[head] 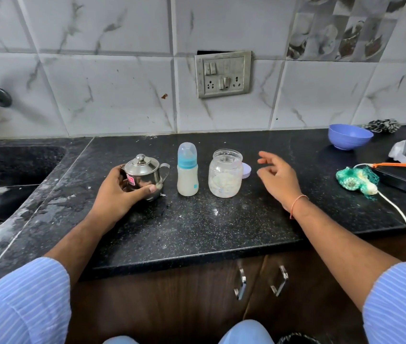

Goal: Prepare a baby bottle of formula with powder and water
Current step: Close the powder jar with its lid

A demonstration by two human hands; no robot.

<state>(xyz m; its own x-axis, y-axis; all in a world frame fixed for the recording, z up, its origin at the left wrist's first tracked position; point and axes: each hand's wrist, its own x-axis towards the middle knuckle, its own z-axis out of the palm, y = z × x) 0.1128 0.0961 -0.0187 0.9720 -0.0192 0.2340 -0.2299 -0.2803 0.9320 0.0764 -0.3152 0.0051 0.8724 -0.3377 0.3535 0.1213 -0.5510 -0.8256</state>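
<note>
Gripping the lidded steel pot (144,177) at nine o'clock of the capped, milky baby bottle (187,170), the left hand (120,192) apparently steadied it, while the right hand (277,178), fingers loose and empty, hovered at three o'clock of the open powder jar (225,173).

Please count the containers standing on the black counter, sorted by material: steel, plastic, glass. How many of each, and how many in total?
Steel: 1, the lidded steel pot, gripped by the left hand.
Plastic: 2, the baby bottle and the blue bowl.
Glass: 1, the open jar.
Total: 4.
</note>
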